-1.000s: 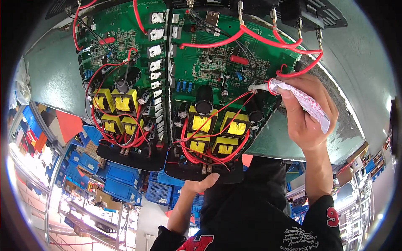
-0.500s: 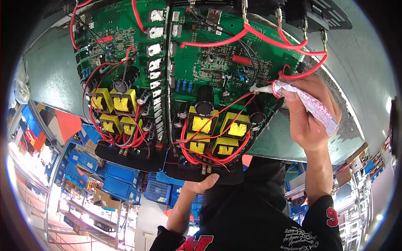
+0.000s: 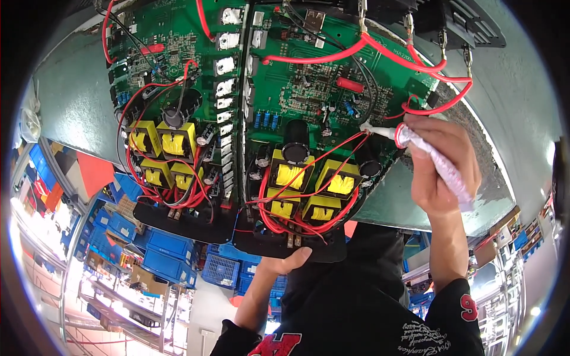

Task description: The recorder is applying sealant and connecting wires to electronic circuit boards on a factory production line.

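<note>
- Head view: right hand clamped on squeezed tube, white nozzle tip touching right green circuit board.
- Left hand thumb pressing board's black lower edge; fingers hidden, grip can't tell.
- Second board just beside, to the left.

A crumpled white squeeze tube lies tilted, its nozzle touching the right green circuit board.

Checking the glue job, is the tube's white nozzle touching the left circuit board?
No, the tube in the right hand points its nozzle at the right circuit board.
</note>
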Demonstrator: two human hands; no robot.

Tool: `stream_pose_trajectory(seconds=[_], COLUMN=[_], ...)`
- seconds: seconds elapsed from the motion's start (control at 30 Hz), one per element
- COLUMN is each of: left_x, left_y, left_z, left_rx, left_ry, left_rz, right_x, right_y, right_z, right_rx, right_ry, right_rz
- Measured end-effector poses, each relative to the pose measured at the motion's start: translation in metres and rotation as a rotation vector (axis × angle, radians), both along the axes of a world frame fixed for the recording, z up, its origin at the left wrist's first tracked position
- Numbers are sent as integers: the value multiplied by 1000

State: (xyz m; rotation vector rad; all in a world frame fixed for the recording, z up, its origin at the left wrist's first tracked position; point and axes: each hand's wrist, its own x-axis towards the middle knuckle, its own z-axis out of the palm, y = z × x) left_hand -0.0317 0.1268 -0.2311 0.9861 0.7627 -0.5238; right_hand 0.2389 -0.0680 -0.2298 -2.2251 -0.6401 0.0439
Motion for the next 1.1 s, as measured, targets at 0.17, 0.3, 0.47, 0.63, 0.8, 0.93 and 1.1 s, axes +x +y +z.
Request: stream_pose_trajectory(seconds=[0.17,0.3,0.47,0.63,0.8,0.93,1.1], left_x=[1,4,7,0,13,25,18], left_y=[-1,-1,4,2,1,-2,2], left_z=[0,2,-4,-8,-2,3,-3], left_rx=[-104,-112,3,-8,-21,101,318], left_ry=[27,21,-90,-70,-71,-183,-144], left_rz=[38,45,-117,-49,-23,41,-194], right_x=[2,-3,-7,0,-3,-13,-30], right_y=[-6,-10,-4,-6,-13,-13,-41], right_z=[-2,-6,-3,-3,-3,19,56], right_rx=[4,36,27,-35,223,743,760], right_ry=[-94,-112,-91,-115,-14,471,599], right_rz=[134,141,60,212,-79,-469,-797])
